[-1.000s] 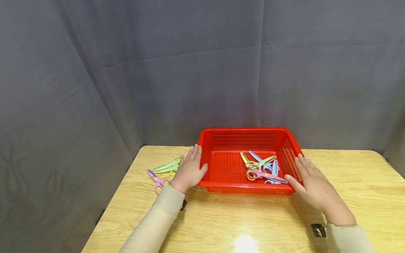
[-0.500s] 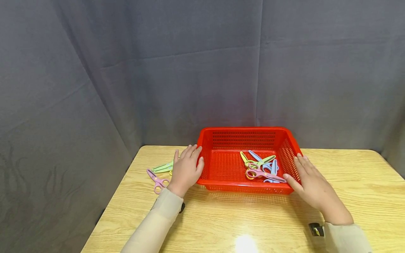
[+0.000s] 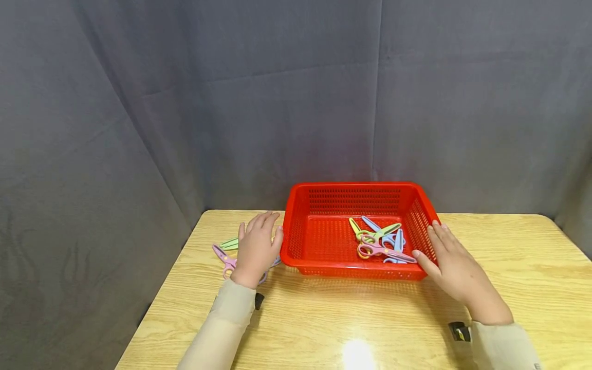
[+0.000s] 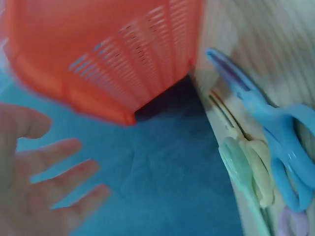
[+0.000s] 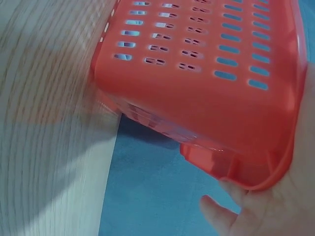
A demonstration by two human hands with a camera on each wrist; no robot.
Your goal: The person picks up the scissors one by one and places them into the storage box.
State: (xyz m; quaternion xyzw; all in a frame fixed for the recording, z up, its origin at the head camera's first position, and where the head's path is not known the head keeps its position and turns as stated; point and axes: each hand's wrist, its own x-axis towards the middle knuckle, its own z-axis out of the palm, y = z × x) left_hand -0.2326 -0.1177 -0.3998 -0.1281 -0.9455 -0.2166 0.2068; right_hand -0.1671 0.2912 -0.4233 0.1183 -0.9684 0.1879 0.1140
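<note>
Basket (image 3: pixel 342 265) is sitting by the far edge of the surface (image 3: pixel 365 308), roughly midway between its corners. Scissors (image 3: pixel 376 248) in pink, blue and yellow-green are lying inside, crowding toward the right wall. Right hand (image 3: pixel 462 272) is resting along the right rim, fingers straight and gripping nothing, thumb pointing to the front right corner. Left hand (image 3: pixel 256 249) is hanging just beside the left rim, fingers spread wide and holding nothing; the left wrist view is showing a gap to the basket. Loose scissors (image 3: pixel 225 257) are lying under and beside this hand, toward the far left corner; a blue pair (image 4: pixel 280 130) is lying near the basket wall.

Judgement: step is looking like handling the basket by its sides. Doing it well would mean pressing both rims evenly, thumbs clear of blades, and watching that loose pairs are not catching under the base.

Surface is showing pale wood grain, with glare (image 3: pixel 358 354) shining near the front. Grey curtain (image 3: pixel 277 128) is hanging behind and along the left.
</note>
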